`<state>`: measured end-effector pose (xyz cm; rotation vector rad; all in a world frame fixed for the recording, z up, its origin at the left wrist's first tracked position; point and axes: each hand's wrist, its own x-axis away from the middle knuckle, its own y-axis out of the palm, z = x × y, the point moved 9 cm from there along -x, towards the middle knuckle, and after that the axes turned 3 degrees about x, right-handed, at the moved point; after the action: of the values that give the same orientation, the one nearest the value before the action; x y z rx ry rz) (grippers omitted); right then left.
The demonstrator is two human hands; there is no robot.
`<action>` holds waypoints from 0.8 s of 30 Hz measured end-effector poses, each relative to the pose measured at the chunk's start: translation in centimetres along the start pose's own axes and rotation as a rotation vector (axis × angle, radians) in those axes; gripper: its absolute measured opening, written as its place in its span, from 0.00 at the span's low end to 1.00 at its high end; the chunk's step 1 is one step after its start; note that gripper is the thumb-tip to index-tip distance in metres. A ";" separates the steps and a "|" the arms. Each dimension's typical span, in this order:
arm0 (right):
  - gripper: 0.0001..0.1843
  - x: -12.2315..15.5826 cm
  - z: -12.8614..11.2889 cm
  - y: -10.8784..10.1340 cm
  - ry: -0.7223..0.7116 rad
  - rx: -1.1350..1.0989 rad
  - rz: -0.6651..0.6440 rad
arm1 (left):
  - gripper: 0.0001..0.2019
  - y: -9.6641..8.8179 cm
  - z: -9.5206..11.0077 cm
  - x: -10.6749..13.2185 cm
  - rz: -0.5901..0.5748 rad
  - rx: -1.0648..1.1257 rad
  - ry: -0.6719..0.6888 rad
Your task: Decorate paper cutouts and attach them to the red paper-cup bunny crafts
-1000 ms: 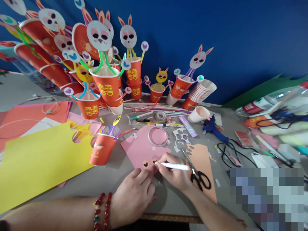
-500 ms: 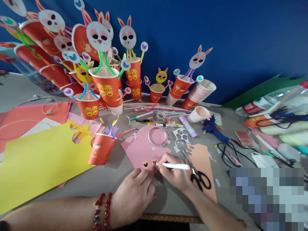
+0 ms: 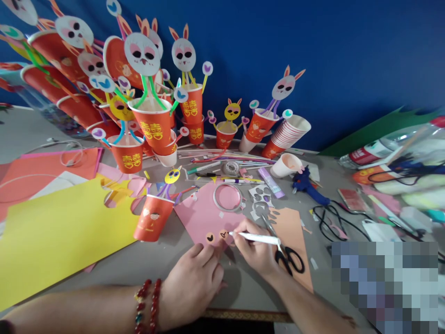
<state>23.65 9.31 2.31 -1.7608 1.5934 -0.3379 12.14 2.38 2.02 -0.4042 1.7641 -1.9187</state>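
My right hand (image 3: 255, 248) grips a white marker pen (image 3: 259, 238), its dark tip just right of a small peach paper circle (image 3: 223, 234) with a heart outline. The heart is only partly filled in black. Curled on the near edge of the pink paper (image 3: 198, 211), my left hand (image 3: 196, 273) has its fingertips against that circle's lower edge; the thumb is mostly hidden. A second paper circle (image 3: 210, 237) with a filled black heart lies just to the left. Red bead bracelets (image 3: 155, 301) circle my left wrist.
Black-handled scissors (image 3: 290, 260) lie on orange paper (image 3: 290, 222). A tape roll (image 3: 227, 197) sits on the pink sheet. A tilted red paper cup (image 3: 154, 218) with a yellow face stands beside yellow paper (image 3: 59, 236). A blue glue gun (image 3: 309, 186) is at right. Several rabbit-figure cups (image 3: 153, 125) stand behind.
The pen and my right hand have shifted slightly right, the tip leaving the heart. The tilted red cup has moved right and turned, bringing its yellow face into view. My left hand stays put.
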 end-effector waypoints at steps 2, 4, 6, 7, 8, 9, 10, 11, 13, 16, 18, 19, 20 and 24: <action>0.11 0.0 0.1 0.2 0.014 -0.008 -0.018 | 0.18 0.1 0.0 0.0 -0.005 0.001 0.000; 0.11 -0.1 0.2 0.4 0.024 -0.009 -0.025 | 0.18 0.2 0.0 0.0 -0.010 0.002 0.002; 0.11 -0.2 0.2 0.4 0.027 -0.006 -0.026 | 0.18 0.2 0.0 0.0 -0.012 0.002 0.003; 0.11 -0.2 0.2 0.4 0.028 -0.004 -0.028 | 0.18 0.2 0.0 0.0 -0.010 0.003 0.003; 0.11 -0.2 0.2 0.4 0.029 -0.001 -0.030 | 0.18 0.2 0.0 0.0 -0.009 0.004 0.002; 0.11 -0.2 0.2 0.5 0.031 0.003 -0.033 | 0.18 0.2 0.0 0.0 -0.010 0.003 0.000; 0.11 -0.3 0.2 0.5 0.034 0.007 -0.035 | 0.18 0.2 0.0 0.0 -0.010 0.003 0.000; 0.11 -0.3 0.2 0.5 0.036 0.010 -0.037 | 0.18 0.2 0.0 0.0 -0.009 0.004 0.000; 0.11 -0.3 0.2 0.4 0.034 0.012 -0.038 | 0.18 0.2 -0.1 0.0 -0.012 0.009 -0.004; 0.11 -0.3 0.1 0.5 0.030 0.026 -0.042 | 0.18 0.2 -0.1 0.0 -0.016 0.010 -0.008; 0.11 -0.2 0.1 0.5 0.028 0.038 -0.043 | 0.18 0.2 0.0 -0.1 -0.019 0.004 -0.008; 0.11 -0.2 0.1 0.5 0.026 0.040 -0.042 | 0.18 0.3 0.0 -0.1 -0.019 0.003 -0.008; 0.11 -0.2 0.1 0.5 0.023 0.040 -0.040 | 0.19 0.3 0.0 -0.1 -0.018 0.003 -0.009; 0.11 -0.2 0.1 0.6 0.014 0.034 -0.038 | 0.19 0.4 0.1 0.0 -0.017 0.002 -0.009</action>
<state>23.24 9.58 1.93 -1.7681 1.5570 -0.3940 12.23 2.32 1.67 -0.4274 1.7588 -1.9269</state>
